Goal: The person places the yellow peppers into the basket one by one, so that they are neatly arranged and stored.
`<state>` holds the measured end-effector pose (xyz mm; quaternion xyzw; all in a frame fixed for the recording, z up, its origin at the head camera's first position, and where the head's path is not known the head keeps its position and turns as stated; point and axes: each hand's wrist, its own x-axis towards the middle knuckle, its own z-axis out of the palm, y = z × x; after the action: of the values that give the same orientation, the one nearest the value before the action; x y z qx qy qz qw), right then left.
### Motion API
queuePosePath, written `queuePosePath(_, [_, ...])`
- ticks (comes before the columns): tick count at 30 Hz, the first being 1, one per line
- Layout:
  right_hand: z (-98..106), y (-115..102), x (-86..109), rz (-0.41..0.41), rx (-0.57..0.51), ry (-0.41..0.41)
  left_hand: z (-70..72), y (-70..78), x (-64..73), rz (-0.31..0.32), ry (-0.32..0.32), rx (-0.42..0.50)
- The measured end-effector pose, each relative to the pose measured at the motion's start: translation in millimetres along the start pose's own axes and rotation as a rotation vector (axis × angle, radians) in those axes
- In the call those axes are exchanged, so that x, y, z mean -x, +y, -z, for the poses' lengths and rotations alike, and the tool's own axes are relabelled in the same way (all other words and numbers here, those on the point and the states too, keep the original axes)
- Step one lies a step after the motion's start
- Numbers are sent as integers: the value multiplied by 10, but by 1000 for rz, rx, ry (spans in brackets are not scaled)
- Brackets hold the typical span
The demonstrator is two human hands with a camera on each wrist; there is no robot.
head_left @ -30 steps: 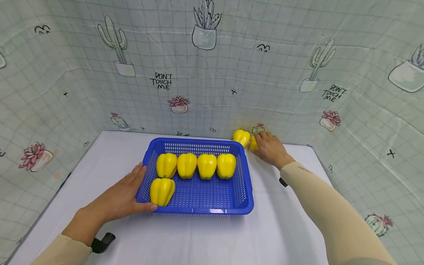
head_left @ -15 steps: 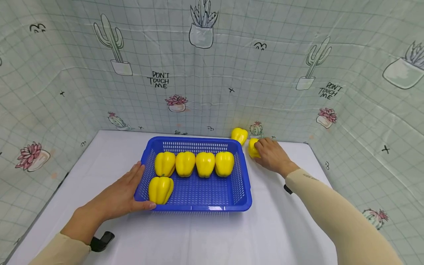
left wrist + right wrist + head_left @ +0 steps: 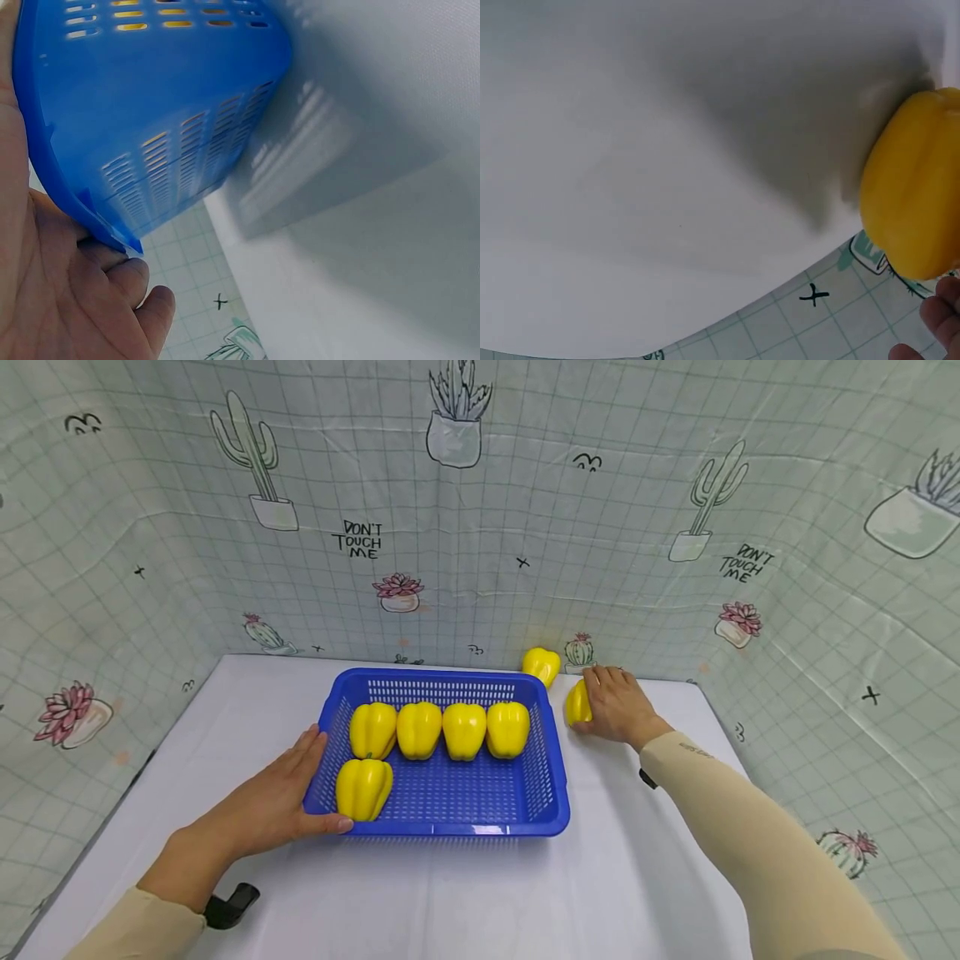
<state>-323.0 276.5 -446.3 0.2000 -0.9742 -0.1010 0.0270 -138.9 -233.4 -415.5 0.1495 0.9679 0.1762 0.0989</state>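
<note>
My left hand point(image 3: 273, 797) holds the front left corner of a blue plastic basket point(image 3: 487, 829), thumb on the near rim and fingers along the left side. In the left wrist view the fingertips point(image 3: 133, 271) bend at the basket's rim. Inside the basket, several yellow bell peppers point(image 3: 465, 732) stand in a row at the back, with one yellow bell pepper point(image 3: 363, 790) in front at the left. Right of the basket, my right hand point(image 3: 618, 706) grips another yellow bell pepper point(image 3: 577, 703) from above. The right palm hides much of it.
One more yellow bell pepper point(image 3: 542, 666) lies behind the basket's back right corner, against the printed backdrop point(image 3: 480, 543). A white cloth point(image 3: 465, 902) covers the table. The backdrop rises close behind and along both sides.
My right hand has drawn its bell pepper slightly nearer and away from the pepper at the back. The left hand stays at the basket. The head view has shifted a little.
</note>
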Motion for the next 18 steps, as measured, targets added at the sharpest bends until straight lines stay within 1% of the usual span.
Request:
queuePosePath(2, [-29,-14,-4,-19,6,-19,-2,-3,-2,4,-1,-3])
queuePosePath(7, [-75,-28,-1,-46,6,-35,1,1,2,9,0,4])
queuePosePath(14, [-99,-34,19,-129,-98,-87,5,3,3,9,0,11])
queuePosePath(16, [-103,-35,19,-132,-116,-77,1,1,3,11,0,7])
queuePosePath(18, [-105,-35,17,-128,-129,-46,-5,-5,2,14,0,6])
